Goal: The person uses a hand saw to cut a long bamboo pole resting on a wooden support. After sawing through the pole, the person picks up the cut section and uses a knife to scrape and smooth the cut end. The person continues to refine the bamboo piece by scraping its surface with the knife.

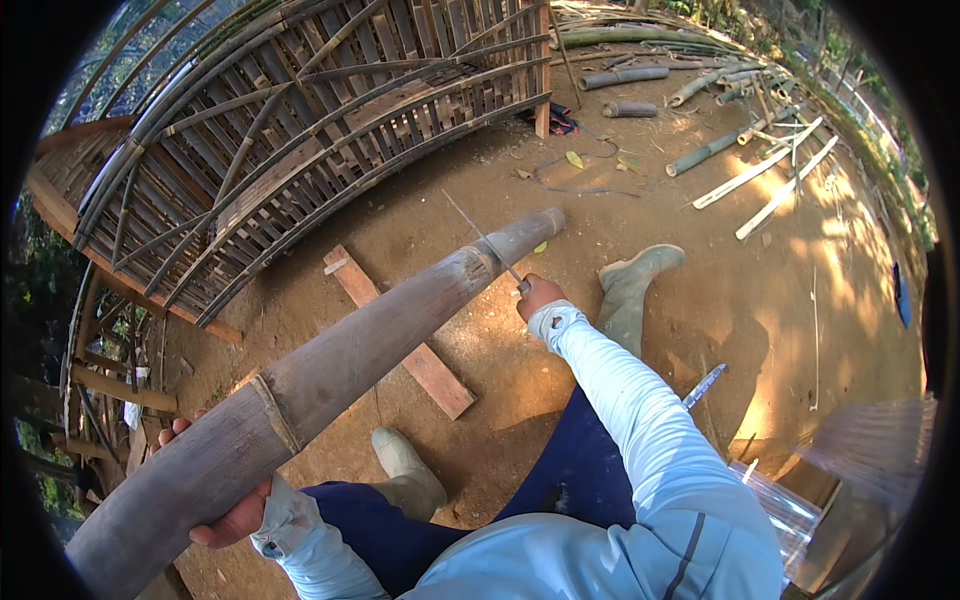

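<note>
We've got a thick bamboo pole [330, 365] running slantwise from near left up toward far right, grey-brown and weathered, with raised node rings and a darker far tip. Our left hand [225, 510] wraps under its near end, fingers curled around the stem. Our right hand [538, 295] is clenched on the handle of a thin blade [482, 240] laid across the pole near the far node. Below lie a wooden plank [400, 335] and dirt ground [700, 260].
</note>
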`<state>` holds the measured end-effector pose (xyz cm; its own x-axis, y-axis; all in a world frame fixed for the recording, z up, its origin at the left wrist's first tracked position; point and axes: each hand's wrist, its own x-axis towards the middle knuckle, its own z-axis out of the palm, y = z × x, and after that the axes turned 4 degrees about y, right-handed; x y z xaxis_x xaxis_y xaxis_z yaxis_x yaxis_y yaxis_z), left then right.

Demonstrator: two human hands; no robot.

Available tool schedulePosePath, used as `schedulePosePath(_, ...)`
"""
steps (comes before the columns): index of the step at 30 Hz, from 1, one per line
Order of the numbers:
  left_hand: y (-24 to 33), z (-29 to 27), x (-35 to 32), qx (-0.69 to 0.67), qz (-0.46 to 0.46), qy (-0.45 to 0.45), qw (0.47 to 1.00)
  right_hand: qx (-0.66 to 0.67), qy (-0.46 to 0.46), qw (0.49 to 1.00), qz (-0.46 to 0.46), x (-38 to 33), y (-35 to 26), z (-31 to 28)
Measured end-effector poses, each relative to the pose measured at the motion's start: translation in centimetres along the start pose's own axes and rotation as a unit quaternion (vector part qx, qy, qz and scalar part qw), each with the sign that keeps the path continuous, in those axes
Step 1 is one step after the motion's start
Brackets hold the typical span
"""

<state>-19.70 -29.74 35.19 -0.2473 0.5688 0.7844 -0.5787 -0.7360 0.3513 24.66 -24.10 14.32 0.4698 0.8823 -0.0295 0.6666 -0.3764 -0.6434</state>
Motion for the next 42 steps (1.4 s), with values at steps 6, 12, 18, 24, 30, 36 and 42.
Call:
schedulePosePath(6,-0.1,1.2,-0.2,-0.003,0.011,0.028,1.000,-0.005,-0.009,0.994,-0.113,-2.4,0.1,-1.0)
schedulePosePath(12,-0.1,1.1,-0.3,0.004,0.028,0.019,0.999,-0.039,-0.063,0.984,-0.161,-4.2,-3.3,-3.0)
schedulePosePath(18,0.3,1.3,-0.1,0.013,0.050,-0.006,0.999,-0.029,-0.030,0.991,-0.124,-1.8,-2.5,-2.8)
schedulePosePath(24,-0.1,2.2,-0.1,0.027,0.045,-0.012,0.999,-0.043,0.002,0.996,-0.076,0.1,0.6,-2.4)
schedulePosePath(30,-0.3,1.8,-0.6,0.043,0.054,0.012,0.998,-0.066,-0.037,0.994,-0.075,-0.3,-0.2,-4.3)
schedulePosePath(36,-0.2,1.4,-0.1,0.005,0.056,-0.052,0.997,-0.045,-0.024,0.991,-0.120,-0.5,-0.9,-3.1)
schedulePosePath(42,-0.1,2.3,0.3,0.059,0.009,-0.010,0.998,0.374,0.093,0.880,0.278,-1.3,5.6,5.2)
